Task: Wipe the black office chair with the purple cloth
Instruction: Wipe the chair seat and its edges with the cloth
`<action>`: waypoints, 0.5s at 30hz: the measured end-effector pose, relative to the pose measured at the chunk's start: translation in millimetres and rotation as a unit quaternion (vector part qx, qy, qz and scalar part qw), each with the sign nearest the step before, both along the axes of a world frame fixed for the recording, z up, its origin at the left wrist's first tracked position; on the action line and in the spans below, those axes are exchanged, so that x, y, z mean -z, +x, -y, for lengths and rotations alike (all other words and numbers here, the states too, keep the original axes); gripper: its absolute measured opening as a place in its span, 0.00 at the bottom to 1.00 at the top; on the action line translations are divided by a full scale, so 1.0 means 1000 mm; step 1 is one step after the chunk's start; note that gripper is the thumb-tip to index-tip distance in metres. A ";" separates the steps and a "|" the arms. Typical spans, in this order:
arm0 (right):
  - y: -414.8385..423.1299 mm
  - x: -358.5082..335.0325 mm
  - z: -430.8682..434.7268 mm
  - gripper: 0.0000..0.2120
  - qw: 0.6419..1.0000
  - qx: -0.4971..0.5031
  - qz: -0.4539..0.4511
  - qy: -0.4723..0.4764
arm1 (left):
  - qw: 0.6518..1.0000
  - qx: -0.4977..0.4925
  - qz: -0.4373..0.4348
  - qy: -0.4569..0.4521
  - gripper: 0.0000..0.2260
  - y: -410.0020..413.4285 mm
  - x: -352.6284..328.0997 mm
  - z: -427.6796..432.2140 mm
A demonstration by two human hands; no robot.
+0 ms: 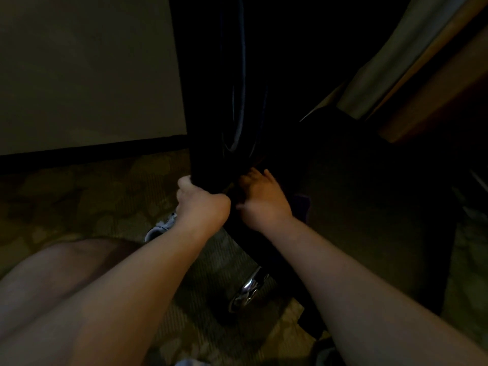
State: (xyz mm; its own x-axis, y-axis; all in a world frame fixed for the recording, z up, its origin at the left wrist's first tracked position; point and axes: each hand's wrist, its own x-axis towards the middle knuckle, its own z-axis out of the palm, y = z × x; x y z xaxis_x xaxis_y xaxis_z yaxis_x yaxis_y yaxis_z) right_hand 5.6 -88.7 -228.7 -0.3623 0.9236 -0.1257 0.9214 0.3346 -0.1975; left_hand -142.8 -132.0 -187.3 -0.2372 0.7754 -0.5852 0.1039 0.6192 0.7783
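The left hand (203,204) is fisted round the near edge of the black office chair (206,114). Just right of it, the right hand (261,202) lies on a dim purple cloth (301,207), but I cannot tell if it grips.

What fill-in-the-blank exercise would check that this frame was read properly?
1. The left hand grips the lower edge of the black office ____.
2. The cloth showing beside the right hand is ____ in colour.
3. The chrome leg stands on patterned ____.
Missing words: chair; purple; carpet.
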 end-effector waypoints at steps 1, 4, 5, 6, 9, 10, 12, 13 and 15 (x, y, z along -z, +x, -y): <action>-0.001 -0.003 0.008 0.28 1.000 -0.017 -0.006 0.003 | 1.000 -0.004 -0.001 -0.001 0.36 0.002 0.000 0.001; 0.005 -0.008 0.029 0.25 0.995 -0.087 -0.042 0.020 | 1.000 -0.019 -0.009 0.000 0.35 0.004 0.000 0.003; 0.008 -0.010 0.033 0.23 0.992 -0.114 -0.055 0.012 | 1.000 -0.024 -0.012 0.003 0.35 0.004 0.000 0.004; 0.011 -0.011 0.035 0.22 0.988 -0.140 -0.063 0.003 | 1.000 -0.025 -0.013 0.006 0.35 0.004 0.001 0.004; 0.030 -0.010 0.017 0.23 0.983 -0.174 -0.061 -0.012 | 1.000 -0.011 -0.003 0.008 0.35 0.002 0.003 0.005; 0.038 -0.009 0.008 0.24 0.985 -0.160 -0.058 -0.006 | 1.000 -0.007 0.004 0.007 0.35 0.000 0.004 0.004; 0.052 -0.004 -0.016 0.22 0.993 -0.100 -0.057 0.019 | 1.000 0.008 0.015 0.003 0.35 -0.003 0.005 0.002; 0.058 -0.001 -0.029 0.20 0.996 -0.067 -0.057 0.029 | 1.000 0.018 0.015 0.002 0.35 -0.005 0.006 0.000; 0.070 0.007 -0.060 0.18 0.999 -0.008 -0.042 0.024 | 0.999 0.033 0.018 0.000 0.35 -0.008 0.007 -0.003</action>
State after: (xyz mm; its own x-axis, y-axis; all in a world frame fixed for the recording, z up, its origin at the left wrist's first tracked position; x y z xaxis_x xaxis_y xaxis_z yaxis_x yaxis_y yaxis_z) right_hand 75.8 -29.0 -235.8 -0.3850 0.9216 -0.0496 0.8967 0.3608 -0.2565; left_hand -150.9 -129.0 -194.4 -0.1648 0.7882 -0.5930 0.1169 0.6126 0.7817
